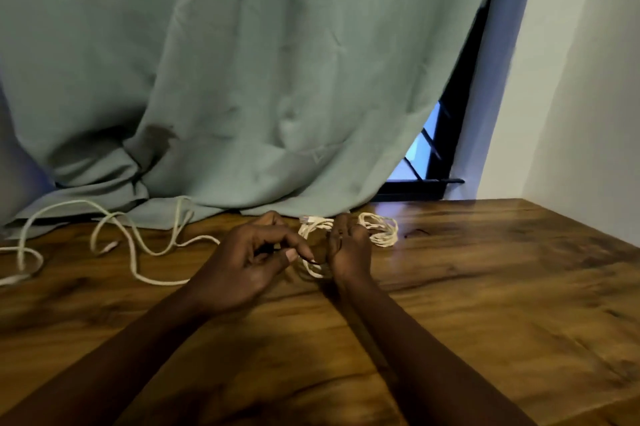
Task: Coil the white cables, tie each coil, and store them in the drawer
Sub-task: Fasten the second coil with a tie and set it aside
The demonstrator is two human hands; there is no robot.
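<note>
A white cable coil (381,231) lies across my right hand (348,249), which grips it around the middle; its loops stick out to the right and toward the left. My left hand (249,259) is just left of the coil with fingers curled, pinching something small and dark at the coil's left loops (313,269). A long loose white cable (138,242) snakes over the wooden table (485,287) to the left, one plug end near the left edge. No drawer is in view.
A grey-green curtain (242,79) hangs behind and drapes onto the table's back edge. A dark window frame (436,162) shows at its right, with a white wall (571,96) beyond. Bare wood lies to the right and front.
</note>
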